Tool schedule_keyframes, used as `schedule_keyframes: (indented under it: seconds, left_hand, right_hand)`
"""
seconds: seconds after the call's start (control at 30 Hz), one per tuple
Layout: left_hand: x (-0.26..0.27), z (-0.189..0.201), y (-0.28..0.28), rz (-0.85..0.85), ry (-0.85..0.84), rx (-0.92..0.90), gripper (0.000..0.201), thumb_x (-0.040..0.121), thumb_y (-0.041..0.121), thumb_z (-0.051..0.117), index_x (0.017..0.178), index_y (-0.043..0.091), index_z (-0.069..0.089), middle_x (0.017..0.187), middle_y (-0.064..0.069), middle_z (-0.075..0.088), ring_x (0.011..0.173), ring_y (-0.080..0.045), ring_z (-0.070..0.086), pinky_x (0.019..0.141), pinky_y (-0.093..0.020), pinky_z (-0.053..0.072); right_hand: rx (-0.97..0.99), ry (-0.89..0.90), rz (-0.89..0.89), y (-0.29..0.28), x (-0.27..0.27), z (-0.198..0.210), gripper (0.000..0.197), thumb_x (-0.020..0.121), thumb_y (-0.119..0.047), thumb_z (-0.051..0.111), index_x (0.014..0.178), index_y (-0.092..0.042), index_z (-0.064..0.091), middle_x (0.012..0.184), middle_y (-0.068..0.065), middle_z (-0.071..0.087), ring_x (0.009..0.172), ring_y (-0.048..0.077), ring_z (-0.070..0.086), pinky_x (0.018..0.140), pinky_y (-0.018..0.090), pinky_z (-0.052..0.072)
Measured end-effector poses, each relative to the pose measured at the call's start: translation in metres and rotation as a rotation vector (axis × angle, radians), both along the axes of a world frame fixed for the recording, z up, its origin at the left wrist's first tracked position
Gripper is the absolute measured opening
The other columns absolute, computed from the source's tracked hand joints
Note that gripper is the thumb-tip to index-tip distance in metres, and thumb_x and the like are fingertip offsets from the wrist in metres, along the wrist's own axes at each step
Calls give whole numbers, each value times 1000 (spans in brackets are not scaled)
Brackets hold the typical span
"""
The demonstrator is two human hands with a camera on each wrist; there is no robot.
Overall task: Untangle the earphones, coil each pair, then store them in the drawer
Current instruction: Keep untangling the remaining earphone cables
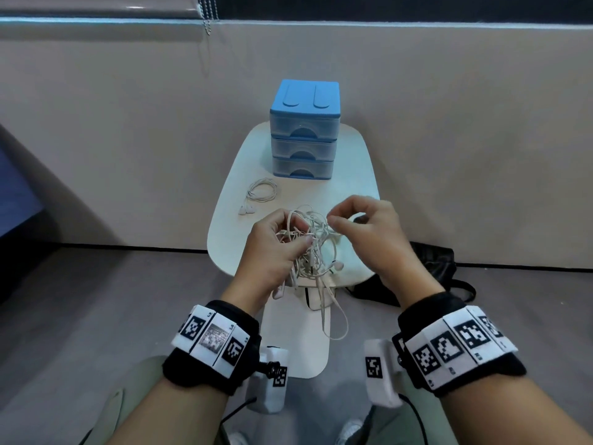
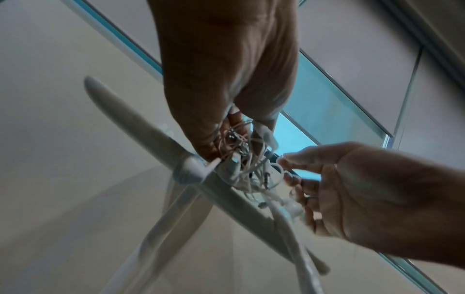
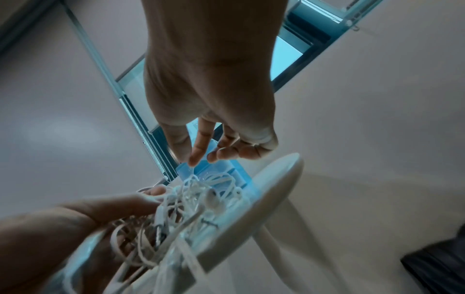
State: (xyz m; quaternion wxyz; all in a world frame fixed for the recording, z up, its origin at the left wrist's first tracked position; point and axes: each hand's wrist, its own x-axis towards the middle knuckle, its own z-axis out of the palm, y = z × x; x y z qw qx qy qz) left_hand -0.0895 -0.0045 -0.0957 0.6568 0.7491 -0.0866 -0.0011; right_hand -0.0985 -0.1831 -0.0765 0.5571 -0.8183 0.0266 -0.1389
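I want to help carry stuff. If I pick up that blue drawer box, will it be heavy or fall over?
Probably light: the blue drawer box looks like thin plastic. It may tip, standing three drawers tall on the small table.

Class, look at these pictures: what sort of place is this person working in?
Probably an office or a room at home: a small white side table against a plain wall, a blue desktop drawer unit, and a window blind chain.
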Motion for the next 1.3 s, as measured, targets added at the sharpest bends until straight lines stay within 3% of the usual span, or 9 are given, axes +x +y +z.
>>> schedule_keyframes:
  seconds: [0.13, 0.27, 0.43, 0.53, 0.67, 0.83, 1.03, 1.2, 1.3]
  left_hand:
    - [-1, 0, -2, -15, -17, 22, 13, 81, 19, 78, 88, 21, 67, 93, -18, 69, 72, -26, 63, 65, -70, 55]
    - [0, 3, -2, -25, -56, 71, 16, 84, 16, 80, 87, 24, 66, 90, -7, 72, 78, -23, 69, 79, -58, 60]
    - [7, 24, 4, -17, -317, 378, 24, 83, -1, 73, 80, 22, 67, 79, 8, 70, 77, -10, 67, 72, -32, 56]
    - [18, 37, 10, 0, -546, 553, 28, 81, -6, 68, 80, 22, 66, 83, 10, 66, 80, -15, 62, 72, -40, 54]
    - [18, 41, 9, -31, -678, 741, 19, 84, 2, 65, 87, 21, 65, 97, 10, 61, 85, -19, 59, 70, -41, 54]
    - [2, 21, -1, -165, -590, 898, 20, 92, 41, 51, 91, 28, 66, 98, 16, 64, 105, -11, 53, 94, -42, 35]
    - [-3, 28, -11, -131, -584, 926, 36, 84, 28, 41, 87, 33, 77, 102, 22, 63, 110, -8, 42, 82, -34, 11]
    - [4, 36, -17, -256, -514, 797, 35, 84, 7, 47, 88, 23, 78, 95, 12, 70, 97, -13, 59, 90, -40, 42]
    - [3, 35, -20, -239, -365, 619, 33, 85, 0, 51, 88, 18, 78, 84, 10, 72, 82, -9, 66, 77, -33, 55]
  right_hand:
    - [-268, 6, 129, 6, 7, 15, 3, 84, -27, 81, 85, -27, 79, 95, -7, 58, 73, 3, 51, 67, 13, 40]
    - [-477, 73, 181, 10, 13, 22, 4, 86, -27, 80, 86, -24, 77, 96, -10, 55, 79, 0, 50, 71, 21, 38]
    - [137, 191, 133, 5, 13, 56, 21, 92, -10, 57, 73, -17, 63, 83, 2, 65, 75, 15, 49, 68, 31, 35]
    - [320, 150, 112, -3, 11, 76, 21, 89, -11, 52, 70, -18, 54, 64, 2, 61, 69, 20, 51, 68, 36, 33]
    - [225, 103, 94, -19, 7, 78, 18, 82, -7, 57, 65, -13, 55, 51, 7, 48, 52, 21, 39, 54, 31, 26]
    - [12, 310, 52, -37, -12, 51, 20, 89, 3, 52, 70, -2, 55, 57, 16, 51, 47, 21, 42, 45, 22, 35]
    - [10, 361, 115, -44, -21, 29, 16, 88, 4, 58, 73, 0, 63, 65, 16, 58, 53, 16, 46, 45, 14, 36]
    - [-60, 334, 213, -42, -24, 23, 15, 89, -1, 68, 76, -8, 69, 67, 3, 60, 62, 10, 50, 48, 11, 36]
    - [-93, 299, 245, -38, -27, 18, 8, 93, -11, 73, 87, -6, 72, 74, 2, 55, 50, -1, 44, 44, 10, 32]
